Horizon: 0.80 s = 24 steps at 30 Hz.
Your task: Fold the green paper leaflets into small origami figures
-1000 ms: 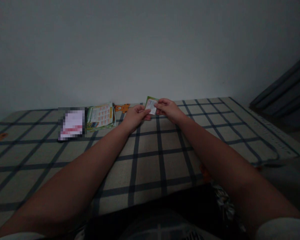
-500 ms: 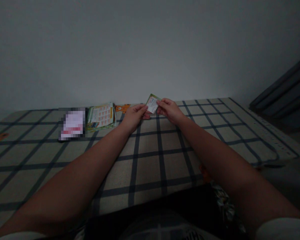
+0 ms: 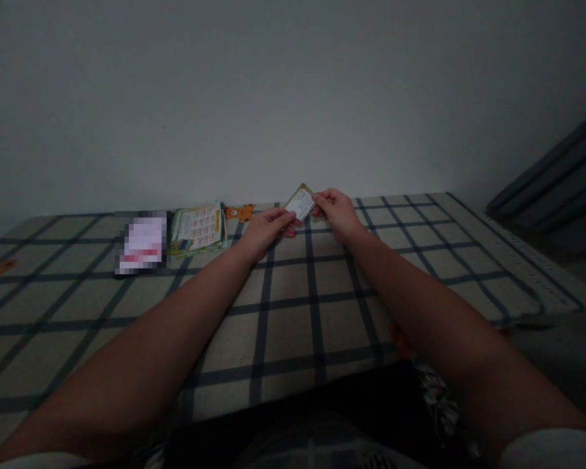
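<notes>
Both my arms stretch forward over a checked beige cloth (image 3: 293,312). My left hand (image 3: 264,229) and my right hand (image 3: 336,212) pinch a small white card with a green border (image 3: 300,202) between them, the left at its lower left edge, the right at its right edge. The card is tilted and held just above the cloth near the wall. Fingers of both hands are closed on it.
A stack of green and orange printed leaflets (image 3: 196,228) lies to the left of my hands, with a blurred white sheet (image 3: 141,242) beside it. An orange figure (image 3: 239,212) is printed on the cloth near the wall. A dark slanted object (image 3: 551,189) stands at right.
The card has risen slightly and tilted more to the right. My right hand has shifted a little right and up; my left hand has hardly moved.
</notes>
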### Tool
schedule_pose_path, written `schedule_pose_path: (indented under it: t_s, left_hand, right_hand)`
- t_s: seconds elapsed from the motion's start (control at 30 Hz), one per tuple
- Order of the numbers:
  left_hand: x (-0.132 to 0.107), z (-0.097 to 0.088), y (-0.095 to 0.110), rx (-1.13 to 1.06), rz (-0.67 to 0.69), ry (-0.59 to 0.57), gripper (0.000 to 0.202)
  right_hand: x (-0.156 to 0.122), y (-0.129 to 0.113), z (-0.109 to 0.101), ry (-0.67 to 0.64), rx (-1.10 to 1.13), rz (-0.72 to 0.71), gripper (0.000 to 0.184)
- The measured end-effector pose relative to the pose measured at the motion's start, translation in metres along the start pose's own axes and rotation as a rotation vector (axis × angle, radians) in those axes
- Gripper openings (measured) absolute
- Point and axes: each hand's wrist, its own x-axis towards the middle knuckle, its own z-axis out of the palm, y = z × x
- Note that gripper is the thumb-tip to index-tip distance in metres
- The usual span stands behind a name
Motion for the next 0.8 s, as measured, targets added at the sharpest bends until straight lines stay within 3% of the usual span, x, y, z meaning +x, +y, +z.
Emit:
schedule_pose_path:
  t_s: [0.23,0.47,0.63,0.8]
  left_hand:
    - [0.000,-0.001,0.001,0.125,0.056,0.105,0.022]
    - [0.004,-0.006,-0.002,0.307,0.187,0.167,0.023]
    - [0.006,-0.005,-0.009,0.129,0.184,0.068,0.024]
    - [0.002,-0.003,-0.004,0.159,0.134,0.059,0.024]
  right_hand:
    - [0.000,0.002,-0.002,-0.091,0.042,0.068,0.017]
    - [-0.002,0.001,-0.001,-0.134,-0.021,0.119,0.018]
    - [-0.004,-0.001,0.000,-0.115,-0.060,0.094,0.018]
    - [-0.005,-0.001,0.000,-0.124,-0.071,0.103,0.017]
